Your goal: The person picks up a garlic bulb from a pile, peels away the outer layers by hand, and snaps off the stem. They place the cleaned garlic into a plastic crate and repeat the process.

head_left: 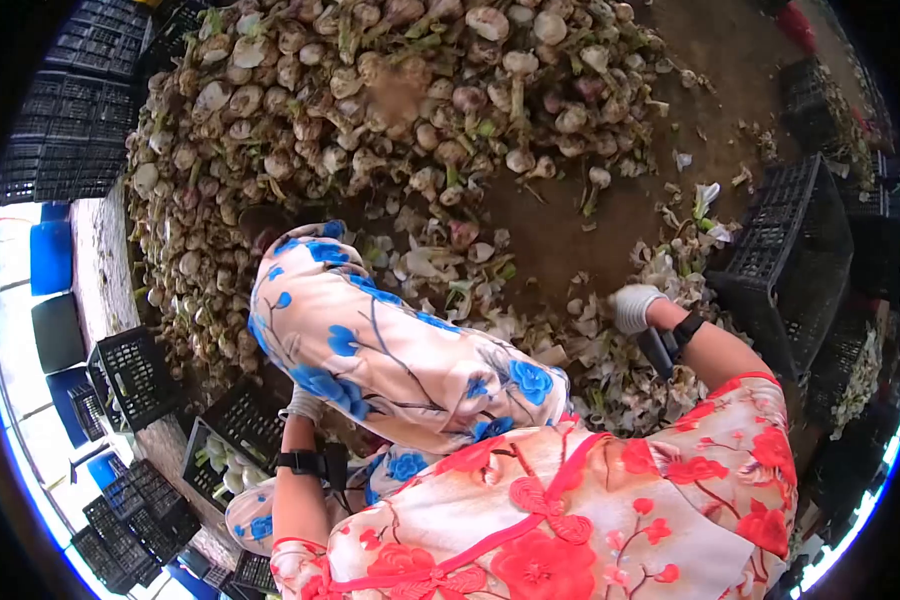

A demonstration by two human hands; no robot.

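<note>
Centre right, your white-gloved right hand [632,308] is near pale garlic scraps [615,385] — lower left, your white-gloved left hand [304,404] is half-hidden — I can't tell either's grip.

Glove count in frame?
2: one on the right hand, by the loose garlic skins; one on the left hand, partly hidden by the trouser leg.

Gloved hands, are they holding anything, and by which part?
It cannot be told: no held thing shows clearly at the right hand, and the left hand is partly hidden.
</note>
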